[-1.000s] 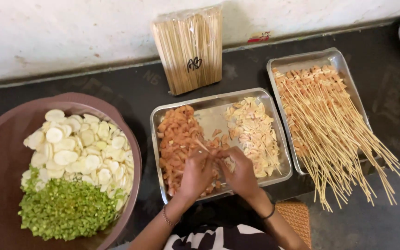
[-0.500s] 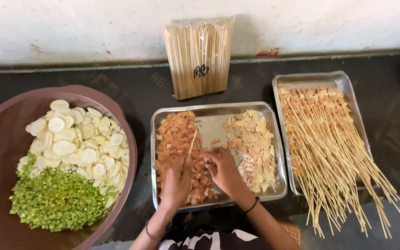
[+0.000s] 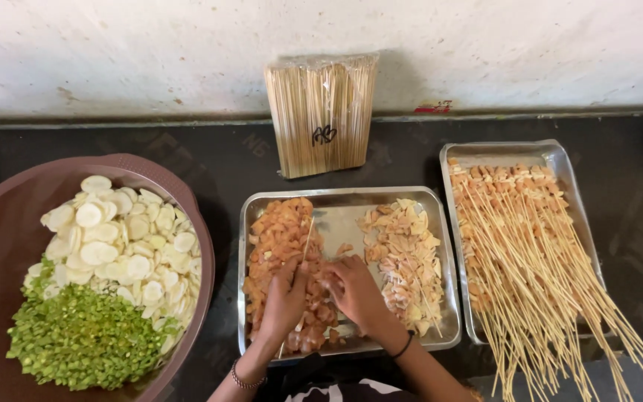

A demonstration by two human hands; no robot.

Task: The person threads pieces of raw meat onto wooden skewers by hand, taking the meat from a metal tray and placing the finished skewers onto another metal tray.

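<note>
Skewer (image 3: 307, 240) raised, fingers (image 3: 297, 269) hide its base

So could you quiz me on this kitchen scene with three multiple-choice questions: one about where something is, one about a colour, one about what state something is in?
1. Where is the bundle of unused sticks?
A. Leaning against the wall behind the middle tray
B. Inside the brown bowl
C. On the right tray

2. What colour are the chopped vegetables next to the white slices in the brown bowl?
A. Red
B. Green
C. Purple

3. What state is the right tray in?
A. Bare metal only
B. Covered with a lid
C. Loaded with filled skewers

Answers:
1 A: the wrapped bundle stands at the wall, beyond the middle tray.
2 B: the chopped heap is bright green.
3 C: many sticks with pieces threaded at the far end lie across it, while the left hand and right hand work a skewer over the middle tray.
</note>
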